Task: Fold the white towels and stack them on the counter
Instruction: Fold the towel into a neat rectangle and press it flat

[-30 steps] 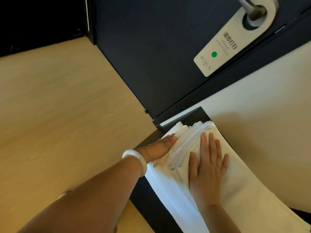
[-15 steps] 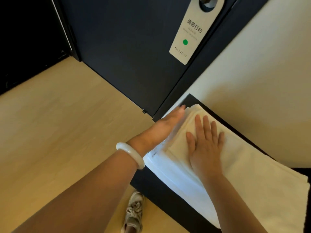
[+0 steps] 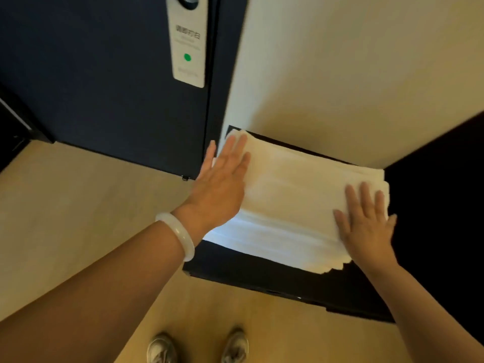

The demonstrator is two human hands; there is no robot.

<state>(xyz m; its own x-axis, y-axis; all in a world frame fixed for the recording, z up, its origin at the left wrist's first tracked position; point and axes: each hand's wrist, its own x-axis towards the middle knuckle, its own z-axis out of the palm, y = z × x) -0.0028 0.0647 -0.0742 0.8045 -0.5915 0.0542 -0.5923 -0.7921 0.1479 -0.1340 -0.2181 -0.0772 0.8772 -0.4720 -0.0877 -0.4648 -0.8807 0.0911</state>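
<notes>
Dark navy door (image 3: 104, 87) fills the upper left, and there's a white hanger tag (image 3: 187, 74) high on it, green dot showing, print too blurred to read. Right of the door, a plain cream wall (image 3: 353, 74), warmly lit. Pale wood-look floor (image 3: 65, 205) spreads out below. A black worktop (image 3: 262, 273) sits tight against that wall, a dark panel (image 3: 445, 205) closing its right side. More dark furniture (image 3: 13, 127) at the far left edge.

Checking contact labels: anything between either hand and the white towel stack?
Nothing visible. Left hand lies flat on the left end of the white towel stack, right hand on its right end, both touching cloth directly. The stack sits on the black counter.
</notes>
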